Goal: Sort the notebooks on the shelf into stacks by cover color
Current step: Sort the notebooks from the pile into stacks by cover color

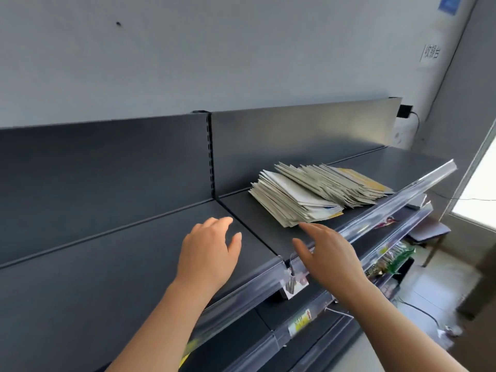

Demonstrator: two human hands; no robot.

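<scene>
Our left hand [208, 253] and right hand [328, 253], fingers spread and empty, hover low centre; the notebooks [308, 194] look thin, floppy, slippery, so we'd pinch their near edges.

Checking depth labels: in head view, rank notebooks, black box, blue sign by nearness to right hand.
1. Notebooks, just ahead of right hand, on shelf.
2. Black box, beyond shelf's far end.
3. Blue sign, top right, highest up.
</scene>
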